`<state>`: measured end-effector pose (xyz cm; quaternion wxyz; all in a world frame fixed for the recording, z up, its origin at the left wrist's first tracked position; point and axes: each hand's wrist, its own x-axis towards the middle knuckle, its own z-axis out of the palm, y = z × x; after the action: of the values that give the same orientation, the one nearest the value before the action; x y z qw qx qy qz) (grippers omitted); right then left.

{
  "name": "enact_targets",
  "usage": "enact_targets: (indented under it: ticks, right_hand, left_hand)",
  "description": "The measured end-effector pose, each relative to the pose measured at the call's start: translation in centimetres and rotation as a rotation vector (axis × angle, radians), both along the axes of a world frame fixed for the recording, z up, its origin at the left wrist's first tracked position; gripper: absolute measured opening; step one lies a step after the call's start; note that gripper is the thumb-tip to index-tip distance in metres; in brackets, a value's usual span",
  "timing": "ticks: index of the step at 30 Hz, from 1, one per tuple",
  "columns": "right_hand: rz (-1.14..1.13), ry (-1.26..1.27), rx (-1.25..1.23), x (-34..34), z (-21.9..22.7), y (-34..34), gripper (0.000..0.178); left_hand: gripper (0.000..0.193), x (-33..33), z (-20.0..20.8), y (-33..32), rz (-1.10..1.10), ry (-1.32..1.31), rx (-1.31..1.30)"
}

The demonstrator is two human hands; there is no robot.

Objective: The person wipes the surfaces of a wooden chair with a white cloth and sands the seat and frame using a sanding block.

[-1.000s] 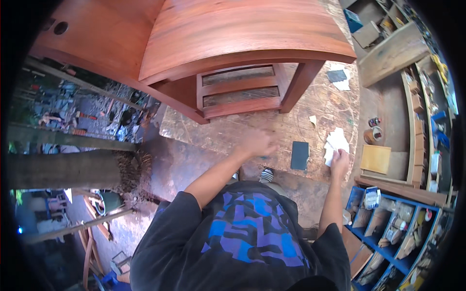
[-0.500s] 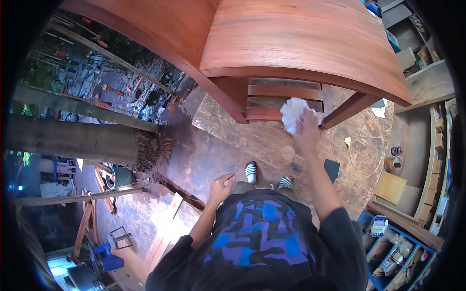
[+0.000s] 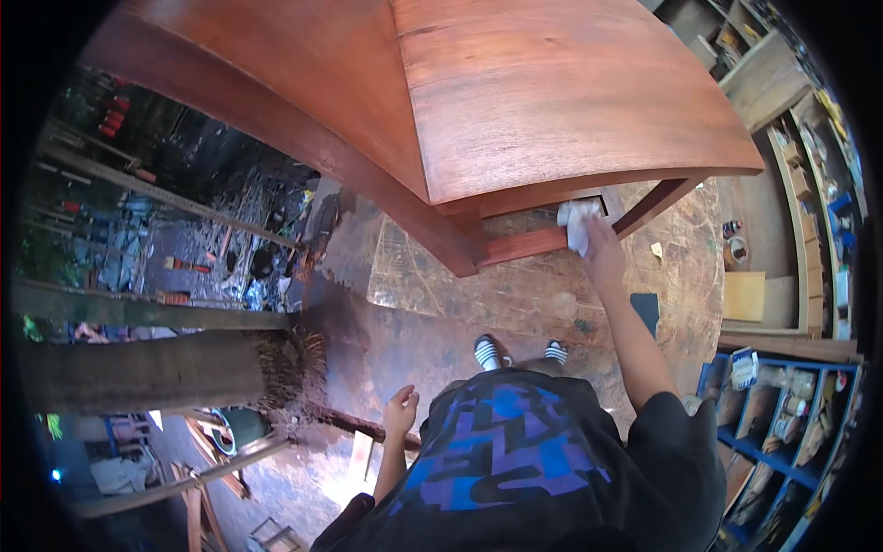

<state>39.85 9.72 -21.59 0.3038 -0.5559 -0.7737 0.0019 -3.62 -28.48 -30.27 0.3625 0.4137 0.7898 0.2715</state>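
A crumpled white cloth (image 3: 579, 226) is gripped in my right hand (image 3: 603, 256), its fingers closed around it. That hand reaches forward under the edge of a reddish-brown wooden piece of furniture (image 3: 570, 101), with the cloth against a low reddish rail (image 3: 524, 246) between the legs. The furniture has a broad smooth top and a wide side board meeting it at a corner. My left hand (image 3: 401, 411) hangs low beside my body, touching nothing, its fingers loosely bent and apart.
A scuffed wooden board (image 3: 441, 281) lies on the floor under the furniture. To the right are wooden shelving (image 3: 782, 230), a yellowish panel (image 3: 745, 296) and a blue divided rack (image 3: 782, 451). A thick post (image 3: 156, 368) and rails stand at left, with clutter beyond.
My view has turned, and the furniture looks larger and nearer. The right hand has brought the cloth to the low rail's right part. My left hand has dropped lower in view.
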Motion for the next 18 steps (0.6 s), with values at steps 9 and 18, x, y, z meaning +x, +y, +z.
enact_targets:
  ticks: [9,18]
  right_hand:
    - [0.412,0.175,-0.137,-17.6,1.0,3.6,0.036]
    - [-0.065,0.146,0.087,-8.1,-7.0,18.9,0.023]
  left_hand:
    - [0.043,-2.9,5.9,10.9,-0.341,0.070,-0.020]
    - [0.043,-10.7,0.6,2.9,-0.395,-0.034,-0.307]
